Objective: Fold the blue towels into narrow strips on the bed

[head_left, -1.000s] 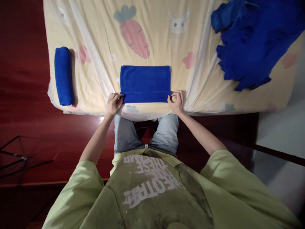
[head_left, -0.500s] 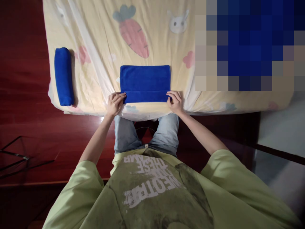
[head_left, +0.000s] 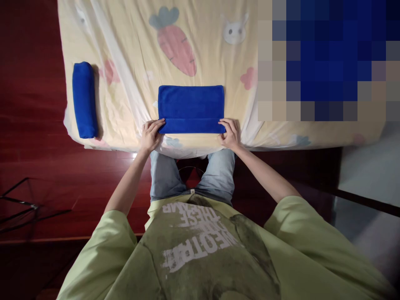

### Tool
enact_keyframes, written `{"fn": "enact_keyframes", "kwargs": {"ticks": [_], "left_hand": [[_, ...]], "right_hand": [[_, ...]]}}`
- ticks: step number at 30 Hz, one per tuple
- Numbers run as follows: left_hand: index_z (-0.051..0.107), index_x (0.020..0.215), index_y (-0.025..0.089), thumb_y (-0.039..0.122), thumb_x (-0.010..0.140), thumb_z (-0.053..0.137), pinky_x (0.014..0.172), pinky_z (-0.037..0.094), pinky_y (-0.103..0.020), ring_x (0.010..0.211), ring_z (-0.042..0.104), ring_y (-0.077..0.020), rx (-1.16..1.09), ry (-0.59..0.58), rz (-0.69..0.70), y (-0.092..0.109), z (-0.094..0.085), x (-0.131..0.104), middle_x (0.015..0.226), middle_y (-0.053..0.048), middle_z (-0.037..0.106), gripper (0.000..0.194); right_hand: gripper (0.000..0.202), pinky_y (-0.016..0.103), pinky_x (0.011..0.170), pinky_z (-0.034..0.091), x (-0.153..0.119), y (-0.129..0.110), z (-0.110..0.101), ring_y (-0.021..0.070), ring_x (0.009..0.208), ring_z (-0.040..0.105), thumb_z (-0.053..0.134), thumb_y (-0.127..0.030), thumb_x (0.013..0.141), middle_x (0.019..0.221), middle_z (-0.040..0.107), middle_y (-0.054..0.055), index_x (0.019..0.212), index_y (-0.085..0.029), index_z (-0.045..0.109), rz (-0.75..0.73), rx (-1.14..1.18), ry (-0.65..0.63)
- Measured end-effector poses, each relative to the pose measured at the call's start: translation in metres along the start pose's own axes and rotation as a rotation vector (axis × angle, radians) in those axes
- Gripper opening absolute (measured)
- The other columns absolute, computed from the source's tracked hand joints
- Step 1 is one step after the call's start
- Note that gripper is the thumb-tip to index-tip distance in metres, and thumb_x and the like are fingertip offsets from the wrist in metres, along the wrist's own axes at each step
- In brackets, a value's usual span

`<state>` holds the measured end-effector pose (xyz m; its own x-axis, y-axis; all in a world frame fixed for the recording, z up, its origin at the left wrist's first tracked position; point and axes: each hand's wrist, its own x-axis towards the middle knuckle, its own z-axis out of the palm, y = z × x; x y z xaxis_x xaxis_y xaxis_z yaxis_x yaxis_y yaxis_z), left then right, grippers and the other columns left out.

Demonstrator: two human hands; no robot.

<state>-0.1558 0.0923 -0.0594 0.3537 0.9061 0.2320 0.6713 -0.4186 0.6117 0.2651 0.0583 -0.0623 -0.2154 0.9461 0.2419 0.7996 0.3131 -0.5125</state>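
Observation:
A blue towel lies flat in front of me, with a narrow strip along its near edge folded over. At its near left corner my left hand is closed, fingertips on the end of the folded strip. My right hand grips the near right corner the same way, fingers on top and thumb low by the fold. The towel's corners are partly hidden under my fingers. Off to the left, apart from both hands, rests a rolled blue towel.
Both towels lie on a bed with a wrinkled cream sheet printed with a carrot and a rabbit. The bed's near edge runs just before my legs. A thin black metal stand is on the red floor at left. The upper right is pixelated.
The towel's folded near edge sits slightly farther from me, and my right thumb has shifted a little lower. Both hands stay at the same corners. The rolled towel has not moved.

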Motion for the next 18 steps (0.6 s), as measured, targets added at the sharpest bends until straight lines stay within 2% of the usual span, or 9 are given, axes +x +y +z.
{"fn": "enact_keyframes", "kwargs": {"ticks": [7,12,18], "left_hand": [[0.069,0.128,0.029,0.032,0.097,0.060,0.111,0.042,-0.058,0.129,0.056,-0.0332,-0.051,0.036,-0.009,0.0013,-0.0015,0.0016,0.144,-0.007,0.066,0.032],[0.069,0.127,0.028,0.030,0.098,0.055,0.112,0.044,-0.058,0.128,0.057,-0.0323,-0.089,0.041,-0.017,0.0024,-0.0027,0.0024,0.139,-0.008,0.069,0.031],[0.067,0.128,0.027,0.035,0.101,0.049,0.111,0.043,-0.054,0.123,0.058,-0.0316,-0.080,0.050,-0.037,0.0001,-0.0014,0.0014,0.130,-0.010,0.072,0.033]], "right_hand": [[0.053,0.053,0.117,0.049,-0.0008,0.0040,0.0059,0.0300,0.133,0.061,0.050,-0.014,0.084,0.138,0.067,0.011,0.133,-0.023,0.065,0.047,0.059,0.072],[0.053,0.055,0.119,0.048,0.0016,0.0013,0.0029,0.0288,0.135,0.061,0.046,-0.013,0.087,0.139,0.068,0.010,0.136,-0.024,0.064,0.072,0.092,0.077],[0.043,0.054,0.115,0.051,0.0014,0.0049,0.0047,0.0287,0.129,0.065,0.047,-0.017,0.094,0.133,0.070,0.010,0.132,-0.025,0.065,0.080,0.129,0.113]]}}
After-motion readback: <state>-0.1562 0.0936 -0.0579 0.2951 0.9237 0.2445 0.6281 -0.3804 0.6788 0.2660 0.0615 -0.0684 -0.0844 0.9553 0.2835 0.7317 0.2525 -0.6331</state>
